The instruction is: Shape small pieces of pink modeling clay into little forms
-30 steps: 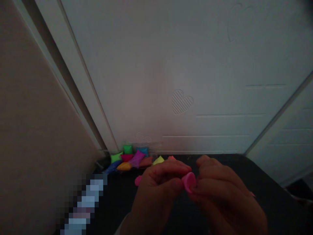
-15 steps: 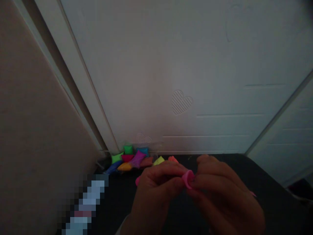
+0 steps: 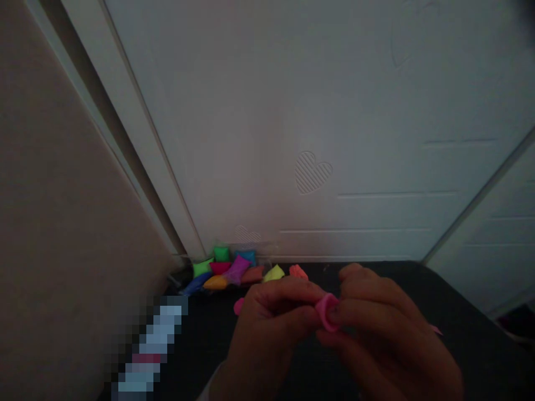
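Observation:
A small pink piece of modelling clay point(image 3: 325, 314), hollowed like a little cup with a round rim, is between my two hands above the dark table. My left hand point(image 3: 267, 328) pinches its left side between thumb and forefinger. On the other side, my right hand point(image 3: 393, 334) has a fingertip at the hollow, with the thumb below the rim; its other fingers are curled. Another pink lump point(image 3: 238, 306) lies on the table just behind my left hand, partly covered by it.
Several coloured clay packets point(image 3: 237, 269) lie in clear wrapping at the table's back left. Near them are a yellow packet point(image 3: 274, 273) and an orange-pink lump point(image 3: 298, 272). The black table point(image 3: 200, 345) meets a pale panel point(image 3: 251, 139) with embossed hearts. A blurred-out object point(image 3: 150, 351) lies at left.
The rim of the pink clay has turned a little more toward me, showing more of its hollow. Both hands sit slightly farther right and lower in view. The grip stays the same.

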Action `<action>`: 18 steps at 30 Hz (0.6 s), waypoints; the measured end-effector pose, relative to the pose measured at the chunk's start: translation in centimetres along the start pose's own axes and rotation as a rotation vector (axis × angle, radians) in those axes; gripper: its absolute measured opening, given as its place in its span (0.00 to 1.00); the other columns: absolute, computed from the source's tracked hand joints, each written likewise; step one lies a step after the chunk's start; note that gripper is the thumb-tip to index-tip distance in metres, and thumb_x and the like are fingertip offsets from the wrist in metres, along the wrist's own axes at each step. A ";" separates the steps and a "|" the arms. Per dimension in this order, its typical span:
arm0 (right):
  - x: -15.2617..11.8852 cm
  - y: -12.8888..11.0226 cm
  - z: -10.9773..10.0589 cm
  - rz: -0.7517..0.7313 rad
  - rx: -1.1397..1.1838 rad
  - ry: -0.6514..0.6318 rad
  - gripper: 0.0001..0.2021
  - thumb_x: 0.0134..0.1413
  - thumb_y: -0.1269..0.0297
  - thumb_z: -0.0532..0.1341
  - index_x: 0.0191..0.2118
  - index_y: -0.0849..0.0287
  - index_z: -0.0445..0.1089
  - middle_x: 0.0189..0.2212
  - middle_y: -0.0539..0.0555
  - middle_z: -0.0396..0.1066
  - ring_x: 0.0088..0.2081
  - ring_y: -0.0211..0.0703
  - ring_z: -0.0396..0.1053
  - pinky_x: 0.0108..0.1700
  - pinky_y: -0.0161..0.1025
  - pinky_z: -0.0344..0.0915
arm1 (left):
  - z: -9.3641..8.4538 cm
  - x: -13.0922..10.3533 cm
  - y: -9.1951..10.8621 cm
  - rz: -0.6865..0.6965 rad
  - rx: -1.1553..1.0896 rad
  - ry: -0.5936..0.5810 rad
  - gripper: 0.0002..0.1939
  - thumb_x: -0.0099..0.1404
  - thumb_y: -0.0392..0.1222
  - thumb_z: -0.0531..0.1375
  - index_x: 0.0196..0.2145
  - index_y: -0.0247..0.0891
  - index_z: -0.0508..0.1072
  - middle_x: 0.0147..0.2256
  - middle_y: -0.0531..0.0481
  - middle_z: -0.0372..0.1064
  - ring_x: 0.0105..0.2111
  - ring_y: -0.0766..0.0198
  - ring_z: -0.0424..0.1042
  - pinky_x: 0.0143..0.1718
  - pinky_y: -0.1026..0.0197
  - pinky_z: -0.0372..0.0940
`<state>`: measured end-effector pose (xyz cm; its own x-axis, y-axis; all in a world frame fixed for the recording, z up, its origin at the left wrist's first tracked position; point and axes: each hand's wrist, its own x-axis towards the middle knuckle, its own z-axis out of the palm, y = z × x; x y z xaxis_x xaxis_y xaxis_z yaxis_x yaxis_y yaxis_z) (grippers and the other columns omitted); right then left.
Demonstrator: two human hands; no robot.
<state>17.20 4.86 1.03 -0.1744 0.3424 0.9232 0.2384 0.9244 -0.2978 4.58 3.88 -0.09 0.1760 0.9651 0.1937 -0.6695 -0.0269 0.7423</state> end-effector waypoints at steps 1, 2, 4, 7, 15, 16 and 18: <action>-0.1 0.0 0.0 0.008 0.002 -0.001 0.04 0.52 0.71 0.61 0.35 0.57 0.69 0.24 0.48 0.69 0.25 0.35 0.66 0.29 0.35 0.68 | -0.1 0.0 0.0 -0.002 -0.001 0.001 0.04 0.46 0.36 0.70 0.24 0.41 0.80 0.24 0.54 0.75 0.26 0.72 0.69 0.30 0.71 0.64; -0.1 0.0 -0.1 0.013 0.009 -0.001 0.04 0.52 0.72 0.61 0.35 0.57 0.69 0.24 0.48 0.69 0.24 0.34 0.66 0.29 0.35 0.68 | -0.1 0.0 -0.1 -0.002 0.001 0.002 0.04 0.46 0.37 0.70 0.23 0.41 0.80 0.24 0.54 0.75 0.26 0.72 0.69 0.30 0.71 0.64; -0.3 0.1 -0.2 0.018 0.025 0.003 0.05 0.51 0.74 0.61 0.35 0.58 0.70 0.24 0.48 0.69 0.24 0.33 0.65 0.28 0.34 0.68 | -0.2 0.0 -0.2 -0.003 0.011 0.000 0.04 0.46 0.38 0.70 0.23 0.41 0.80 0.24 0.54 0.75 0.26 0.72 0.69 0.30 0.71 0.64; -0.4 0.2 -0.2 0.008 0.042 0.009 0.07 0.51 0.77 0.60 0.35 0.59 0.70 0.25 0.48 0.68 0.25 0.33 0.65 0.28 0.33 0.67 | -0.1 0.0 -0.2 -0.001 0.012 0.001 0.04 0.45 0.38 0.70 0.23 0.42 0.80 0.23 0.54 0.74 0.25 0.72 0.68 0.29 0.71 0.63; -0.3 0.1 0.0 0.005 0.025 0.017 0.03 0.54 0.69 0.59 0.35 0.59 0.69 0.25 0.50 0.69 0.27 0.37 0.67 0.30 0.36 0.68 | 0.3 0.0 -0.1 0.012 -0.009 0.080 0.06 0.41 0.36 0.72 0.21 0.42 0.79 0.22 0.54 0.74 0.23 0.71 0.70 0.28 0.71 0.65; -0.3 0.0 0.1 0.000 0.020 0.025 0.03 0.53 0.67 0.60 0.35 0.59 0.69 0.25 0.50 0.70 0.28 0.37 0.67 0.30 0.36 0.67 | 0.3 0.0 -0.1 0.023 -0.012 0.071 0.06 0.42 0.36 0.71 0.21 0.42 0.79 0.22 0.54 0.74 0.23 0.71 0.70 0.28 0.71 0.65; -0.2 0.0 0.1 0.000 0.009 0.034 0.04 0.52 0.68 0.62 0.35 0.59 0.69 0.25 0.50 0.69 0.27 0.37 0.66 0.30 0.36 0.67 | 0.3 0.0 -0.2 0.041 -0.012 0.053 0.07 0.43 0.34 0.71 0.22 0.43 0.79 0.23 0.55 0.75 0.24 0.72 0.71 0.28 0.72 0.66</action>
<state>17.11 4.80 0.78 -0.1420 0.3369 0.9308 0.2298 0.9258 -0.3001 4.92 3.82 -0.09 0.1096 0.9758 0.1891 -0.6837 -0.0640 0.7269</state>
